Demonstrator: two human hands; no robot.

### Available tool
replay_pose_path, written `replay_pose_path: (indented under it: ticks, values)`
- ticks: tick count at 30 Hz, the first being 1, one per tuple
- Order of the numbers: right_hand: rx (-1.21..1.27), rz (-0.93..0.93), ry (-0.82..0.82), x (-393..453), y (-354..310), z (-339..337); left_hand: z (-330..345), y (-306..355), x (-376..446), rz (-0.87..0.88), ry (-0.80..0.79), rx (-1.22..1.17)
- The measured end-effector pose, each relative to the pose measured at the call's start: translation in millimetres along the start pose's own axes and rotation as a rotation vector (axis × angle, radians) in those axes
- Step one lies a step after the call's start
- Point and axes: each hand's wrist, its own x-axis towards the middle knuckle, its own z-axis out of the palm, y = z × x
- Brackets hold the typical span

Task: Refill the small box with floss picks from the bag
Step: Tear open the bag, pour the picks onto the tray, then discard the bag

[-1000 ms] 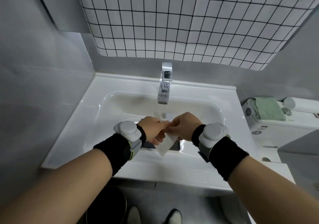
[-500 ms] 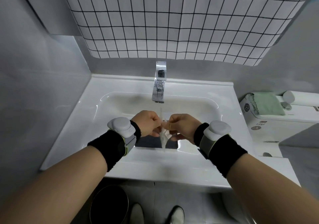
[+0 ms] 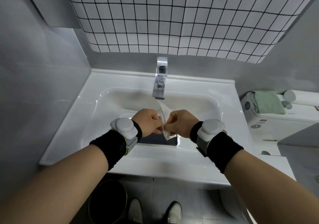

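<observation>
A clear plastic bag of floss picks (image 3: pixel 165 111) hangs upright over the sink basin, pinched between both hands. My left hand (image 3: pixel 148 122) grips its left side and my right hand (image 3: pixel 182 122) grips its right side, knuckles facing each other. The bag's lower corner (image 3: pixel 168 135) pokes out below my fingers. A dark flat rectangular thing (image 3: pixel 158 140) lies under my hands at the near side of the basin; I cannot tell whether it is the small box.
The chrome faucet (image 3: pixel 160 80) stands just behind the bag. The white sink (image 3: pixel 82 116) fills the counter. A toilet tank with a green cloth (image 3: pixel 267 102) is at the right. A black bin (image 3: pixel 107 204) stands on the floor below.
The bag has turned from slanted to upright and risen toward the faucet, with my hands pulling slightly apart at its top. The view has tilted up a little.
</observation>
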Motion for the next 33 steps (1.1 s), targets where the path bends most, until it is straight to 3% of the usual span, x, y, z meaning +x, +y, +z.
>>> replay_pose_path:
  ticks: [22, 29, 33]
  values:
    - [0.237, 0.02, 0.046, 14, 16, 16, 3, -12, 9, 0.007, 0.061, -0.088]
    - [0.077, -0.023, 0.073, 15, 6, 17, 4, -9, 13, -0.142, -0.045, -0.238]
    - [0.029, 0.003, 0.084, 15, 4, 21, -1, -10, 14, -0.17, -0.087, -0.175]
